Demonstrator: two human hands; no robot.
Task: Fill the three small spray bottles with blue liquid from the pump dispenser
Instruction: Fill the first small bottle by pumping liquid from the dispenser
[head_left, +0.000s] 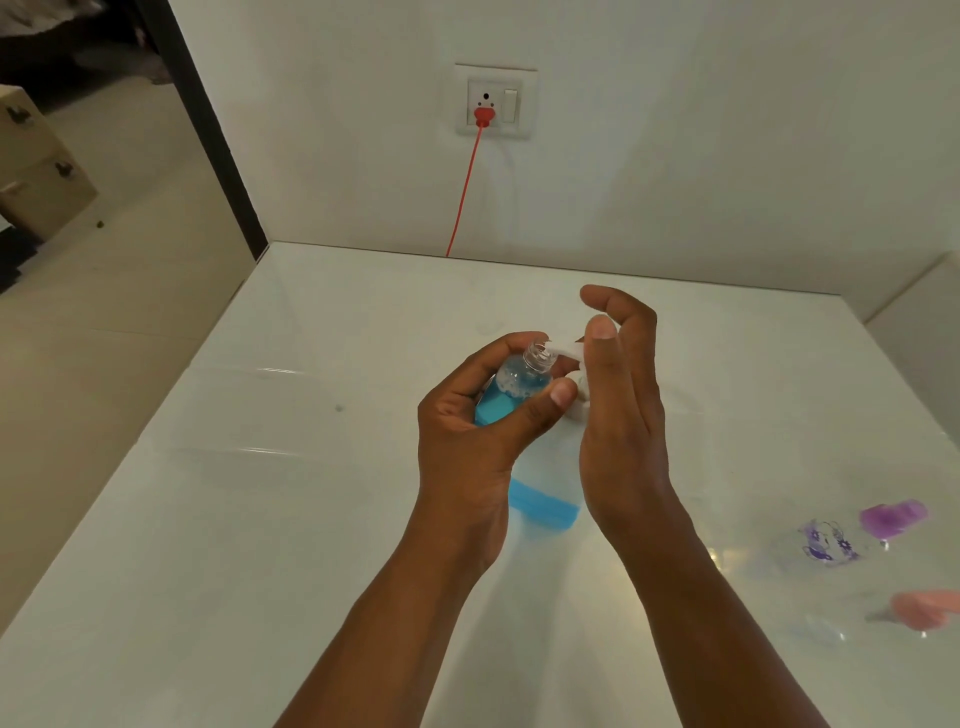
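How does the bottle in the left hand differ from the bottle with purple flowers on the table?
The held bottle is in the left hand, neck open beside the pump nozzle; the flower bottle sits free on the table. The held one contains blue liquid; no blue shows in the flower one. The held one bears a blue label, the other purple flowers. Both are small and clear.

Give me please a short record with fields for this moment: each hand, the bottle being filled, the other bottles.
left hand: grips small clear bottle, uncapped, partly filled with blue liquid
right hand: rests on white pump head, spout at bottle mouth
pump dispenser: stands between the hands, blue liquid low
other bottles: purple-capped bottle, pink-capped bottle, lying on white table
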